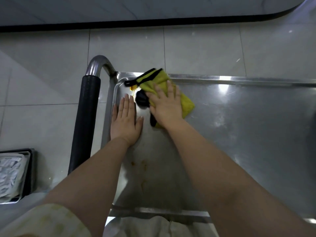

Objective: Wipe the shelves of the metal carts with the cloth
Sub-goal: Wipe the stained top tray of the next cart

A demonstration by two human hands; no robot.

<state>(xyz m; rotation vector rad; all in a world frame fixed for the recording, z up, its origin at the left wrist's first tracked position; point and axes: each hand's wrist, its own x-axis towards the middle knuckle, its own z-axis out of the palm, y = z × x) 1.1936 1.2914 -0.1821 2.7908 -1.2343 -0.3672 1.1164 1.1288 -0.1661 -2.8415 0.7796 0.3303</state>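
Cloth [185, 103] half-hidden – right hand [166, 106], cart [256, 117] cropped

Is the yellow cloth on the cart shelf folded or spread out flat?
Folded. The yellow cloth lies bunched in thick layers under the right hand, its black edging doubled over on the shelf.

No text, label, brand, number or sign can be read anywhere in the view. The pale packets in the tray [16, 175] at the near left carry dark marks, but they are too blurred to make out as letters or figures.
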